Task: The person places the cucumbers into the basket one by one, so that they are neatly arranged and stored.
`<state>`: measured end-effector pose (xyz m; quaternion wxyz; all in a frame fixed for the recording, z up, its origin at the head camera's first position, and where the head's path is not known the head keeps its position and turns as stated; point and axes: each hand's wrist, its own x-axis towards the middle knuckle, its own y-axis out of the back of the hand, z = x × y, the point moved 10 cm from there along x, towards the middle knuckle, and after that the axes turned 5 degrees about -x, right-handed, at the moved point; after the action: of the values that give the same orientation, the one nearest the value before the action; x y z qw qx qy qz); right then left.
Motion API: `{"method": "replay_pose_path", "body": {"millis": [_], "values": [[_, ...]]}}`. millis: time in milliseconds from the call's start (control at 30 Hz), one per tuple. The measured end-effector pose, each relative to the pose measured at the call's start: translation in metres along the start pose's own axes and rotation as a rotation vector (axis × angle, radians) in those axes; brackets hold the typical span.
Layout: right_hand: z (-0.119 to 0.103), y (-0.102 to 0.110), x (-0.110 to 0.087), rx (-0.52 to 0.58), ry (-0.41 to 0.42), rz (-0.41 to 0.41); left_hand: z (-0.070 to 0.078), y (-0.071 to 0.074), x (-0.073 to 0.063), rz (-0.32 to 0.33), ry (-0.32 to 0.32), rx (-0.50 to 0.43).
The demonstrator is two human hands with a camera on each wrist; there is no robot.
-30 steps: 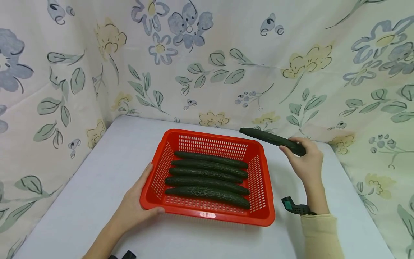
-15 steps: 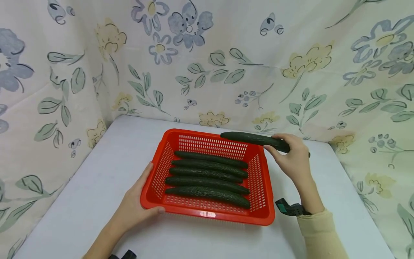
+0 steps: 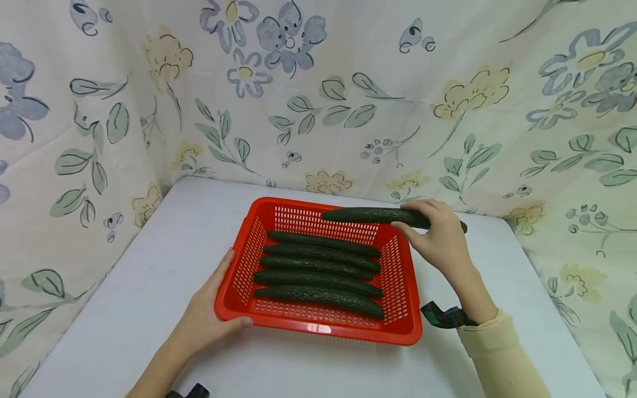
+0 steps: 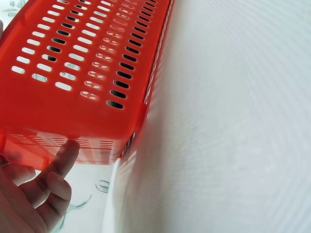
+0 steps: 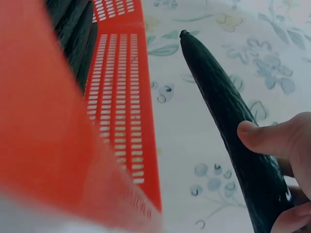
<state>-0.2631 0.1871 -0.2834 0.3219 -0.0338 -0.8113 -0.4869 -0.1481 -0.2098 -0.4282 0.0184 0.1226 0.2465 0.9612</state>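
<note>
My right hand pinches a long dark green cucumber near its right end, thumb on one side and fingers on the other. That cucumber hangs level over the back right rim of a red plastic basket. In the right wrist view the thumb presses on the cucumber, whose far end points away. Several cucumbers lie side by side inside the basket. My left hand grips the basket's front left corner, thumb at the near rim. The left wrist view shows curled fingers touching the slotted basket wall.
The basket stands on a white table. A floral curtain hangs along the back and both sides. A dark band sits on the right wrist, above a pale yellow sleeve.
My right hand has carried the cucumber left and slightly down, from beside the basket to over its back right rim. The cucumber has turned more level. My left hand and the basket stay put.
</note>
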Motion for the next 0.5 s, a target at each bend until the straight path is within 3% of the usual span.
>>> {"method": "replay_pose_path", "body": {"millis": [500], "values": [[-0.047, -0.016, 0.019, 0.047, 0.026, -0.046, 0.002, -0.001, 0.0, 0.007, -0.034, 0.0]]}}
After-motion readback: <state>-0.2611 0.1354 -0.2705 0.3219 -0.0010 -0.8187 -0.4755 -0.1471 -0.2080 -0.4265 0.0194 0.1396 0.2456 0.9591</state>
